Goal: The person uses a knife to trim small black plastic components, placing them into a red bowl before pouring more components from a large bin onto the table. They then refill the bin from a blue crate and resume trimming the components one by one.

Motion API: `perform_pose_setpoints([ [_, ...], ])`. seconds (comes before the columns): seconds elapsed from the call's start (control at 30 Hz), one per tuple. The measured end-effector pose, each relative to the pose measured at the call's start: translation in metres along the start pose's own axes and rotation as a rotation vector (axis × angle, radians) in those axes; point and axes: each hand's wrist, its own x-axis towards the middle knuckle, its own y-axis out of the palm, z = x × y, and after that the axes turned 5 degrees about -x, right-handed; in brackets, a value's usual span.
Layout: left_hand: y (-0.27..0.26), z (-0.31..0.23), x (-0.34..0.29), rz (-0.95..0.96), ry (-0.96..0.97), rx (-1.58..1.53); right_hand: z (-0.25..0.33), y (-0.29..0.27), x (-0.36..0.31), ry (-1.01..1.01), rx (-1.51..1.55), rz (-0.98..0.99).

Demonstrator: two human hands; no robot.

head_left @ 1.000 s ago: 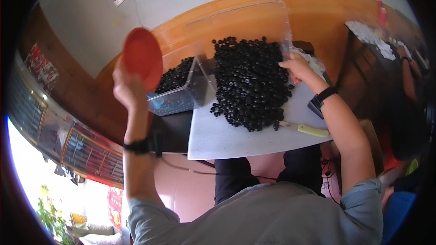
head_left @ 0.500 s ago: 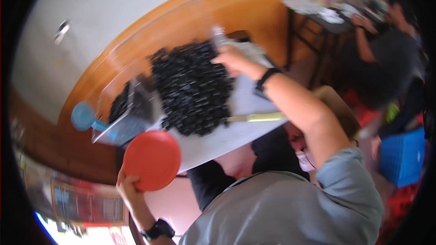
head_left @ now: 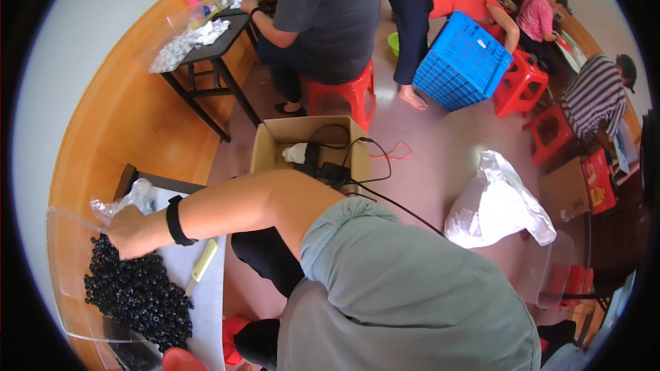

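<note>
R hand [head_left: 134, 232]: at upper end of blk pcs [head_left: 141, 295], by clear bin's [head_left: 69, 261] rim; fingers mostly hidden, can't tell if pinching.
L hand: out of view, can't tell fingers.
Pile: blk pcs heaped on pale counter [head_left: 207, 309].
Red dish [head_left: 182, 360]: btm edge, partly cut off, nr pile.
Knife [head_left: 201, 265]: pale-yellow handle, on counter, R of pile.

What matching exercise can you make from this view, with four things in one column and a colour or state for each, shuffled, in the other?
Things:
1. black pieces
2. red dish
3. knife
4. crate

Colours and states:
A. pale yellow-handled
B. partly cut off by the picture's lower edge
C. blue
D. heaped in a pile

Right pairs: 1-D, 2-B, 3-A, 4-C
</note>
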Motion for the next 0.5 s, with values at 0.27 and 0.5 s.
perform_pose_setpoints([
  [0.27,0.029,-0.010,-0.010,-0.040,-0.034,-0.057,0.092,0.024,-0.126,-0.468,0.266,-0.022],
  [0.5,0.054,-0.020,-0.024,-0.090,-0.063,-0.092,0.130,0.073,-0.151,-0.429,0.446,-0.009],
])
